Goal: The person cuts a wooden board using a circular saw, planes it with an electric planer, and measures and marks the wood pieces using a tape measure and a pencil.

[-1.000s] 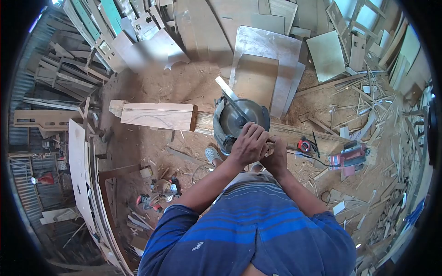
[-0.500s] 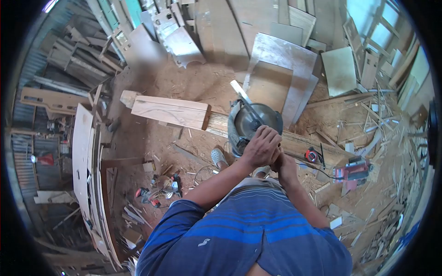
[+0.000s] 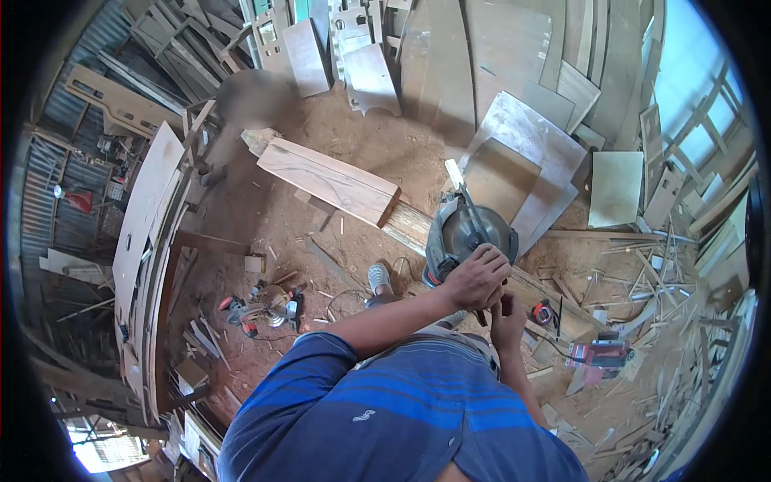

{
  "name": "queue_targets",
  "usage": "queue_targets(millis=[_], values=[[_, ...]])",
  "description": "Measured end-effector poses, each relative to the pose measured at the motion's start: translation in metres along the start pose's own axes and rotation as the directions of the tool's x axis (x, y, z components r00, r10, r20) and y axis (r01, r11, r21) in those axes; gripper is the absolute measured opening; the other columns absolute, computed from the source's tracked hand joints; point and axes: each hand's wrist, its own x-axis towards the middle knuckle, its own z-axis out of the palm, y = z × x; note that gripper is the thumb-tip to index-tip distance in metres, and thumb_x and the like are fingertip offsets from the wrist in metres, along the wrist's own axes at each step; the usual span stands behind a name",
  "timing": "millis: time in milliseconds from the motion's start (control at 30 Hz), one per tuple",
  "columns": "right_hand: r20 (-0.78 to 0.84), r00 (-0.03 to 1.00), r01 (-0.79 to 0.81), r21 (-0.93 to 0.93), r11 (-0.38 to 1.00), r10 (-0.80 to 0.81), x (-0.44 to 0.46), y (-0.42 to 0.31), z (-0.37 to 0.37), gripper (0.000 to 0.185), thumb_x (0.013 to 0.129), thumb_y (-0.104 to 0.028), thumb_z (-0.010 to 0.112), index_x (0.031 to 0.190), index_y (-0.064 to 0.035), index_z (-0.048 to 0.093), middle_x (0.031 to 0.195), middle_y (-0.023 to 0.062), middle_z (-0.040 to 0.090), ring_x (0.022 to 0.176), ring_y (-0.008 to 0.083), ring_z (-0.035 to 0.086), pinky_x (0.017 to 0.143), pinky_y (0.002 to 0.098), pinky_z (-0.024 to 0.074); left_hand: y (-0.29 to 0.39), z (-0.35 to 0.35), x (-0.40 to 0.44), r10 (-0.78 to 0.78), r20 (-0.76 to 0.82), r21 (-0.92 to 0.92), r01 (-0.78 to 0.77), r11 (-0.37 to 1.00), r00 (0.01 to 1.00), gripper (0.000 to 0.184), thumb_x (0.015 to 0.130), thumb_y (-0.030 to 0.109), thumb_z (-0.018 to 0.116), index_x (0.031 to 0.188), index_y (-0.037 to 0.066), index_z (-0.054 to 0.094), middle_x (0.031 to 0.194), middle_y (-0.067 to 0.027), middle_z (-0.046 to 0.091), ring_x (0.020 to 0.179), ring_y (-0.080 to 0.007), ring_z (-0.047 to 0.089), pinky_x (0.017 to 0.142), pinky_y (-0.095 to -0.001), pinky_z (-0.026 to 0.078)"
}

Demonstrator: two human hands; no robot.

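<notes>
A circular saw [image 3: 494, 233] rests on a long timber beam, its round blade facing up. Across the blade lies a narrow dark bar, ending in a pale strip [image 3: 454, 174]. My left hand [image 3: 479, 279] is closed at the saw's near side, beside the blade's centre; its grip is hidden under the fingers. Just below and to the right, my right hand [image 3: 507, 320] has its fingers bent together near a small dark piece. What it pinches is too small to make out. On the beam to the right sits a red tape measure [image 3: 544, 312].
A thick sawn board [image 3: 329, 181] lies on the beam's left part. Power tools [image 3: 265, 309] sit on the dusty floor at left. A red-and-grey tool [image 3: 598, 354] stands at the right. Panels [image 3: 526, 145] lean at the back; wood scraps [image 3: 666, 273] litter the right side.
The view has turned, so the scene sits further right and tilted. My right hand has moved slightly down and apart from my left, which stays by the saw.
</notes>
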Motion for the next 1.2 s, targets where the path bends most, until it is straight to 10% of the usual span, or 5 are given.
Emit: queue_targets(millis=[200, 400, 600, 800, 1200], values=[[-0.05, 0.954, 0.271, -0.277, 0.922, -0.295, 0.0, -0.003, 0.001, 0.026, 0.102, -0.025, 0.073, 0.097, -0.0002, 0.067, 0.082, 0.0132, 0.068, 0.071, 0.0288, 0.064, 0.067, 0.0406, 0.0501, -0.001, -0.004, 0.0, -0.012, -0.017, -0.056, 0.011, 0.998, 1.0, 0.029, 0.08, 0.018, 0.07, 0.106, 0.006, 0.061, 0.108, -0.013, 0.062, 0.114, -0.0342, 0.058, 0.111, -0.049, 0.04], [-0.023, 0.943, -0.315, 0.261, 0.912, 0.332, -0.02, -0.015, 0.016, 0.023, 0.101, -0.023, 0.075, 0.103, -0.0009, 0.069, 0.089, 0.014, 0.07, 0.076, 0.0283, 0.064, 0.069, 0.0422, 0.0502, -0.01, -0.01, 0.0, -0.058, 0.007, -0.205, 0.058, 0.977, 0.998, 0.028, 0.081, 0.019, 0.07, 0.105, 0.008, 0.062, 0.107, -0.0122, 0.063, 0.114, -0.034, 0.059, 0.11, -0.0479, 0.04], [0.061, 0.916, 0.361, -0.561, 0.745, -0.397, -0.052, -0.018, 0.077, 0.037, 0.094, -0.018, 0.08, 0.126, -0.0032, 0.068, 0.132, 0.0239, 0.065, 0.122, 0.0393, 0.064, 0.101, 0.0492, 0.051, -0.044, -0.028, 0.007, 0.1, 0.175, -0.299, -0.044, 0.953, 0.979, 0.03, 0.081, 0.018, 0.071, 0.107, 0.005, 0.065, 0.11, -0.012, 0.066, 0.114, -0.0318, 0.061, 0.109, -0.0456, 0.042], [0.176, 0.942, 0.334, -0.608, 0.72, -0.287, -0.011, -0.008, 0.138, 0.063, 0.09, -0.013, 0.076, 0.15, -0.0106, 0.056, 0.145, 0.0255, 0.06, 0.136, 0.0483, 0.055, 0.115, 0.0591, 0.0408, -0.109, -0.082, 0.008, 0.267, 0.168, -0.663, -0.091, 0.743, 0.949, 0.035, 0.084, 0.016, 0.073, 0.117, 0.007, 0.07, 0.122, -0.013, 0.071, 0.123, -0.0363, 0.062, 0.108, -0.0494, 0.047], [0.116, 0.99, 0.137, -0.858, 0.495, -0.074, 0.043, -0.041, 0.172, 0.094, 0.075, -0.02, 0.084, 0.16, -0.0159, 0.046, 0.159, 0.0191, 0.053, 0.148, 0.0463, 0.048, 0.124, 0.0565, 0.0353, -0.476, -0.3, -0.192, -0.428, 0.695, 0.493, 0.05, 0.869, 0.578, 0.162, 0.048, 0.051, 0.104, 0.173, 0.005, 0.012, 0.178, -0.026, 0.016, 0.165, -0.0445, 0.016, 0.137, -0.0546, 0.011]])
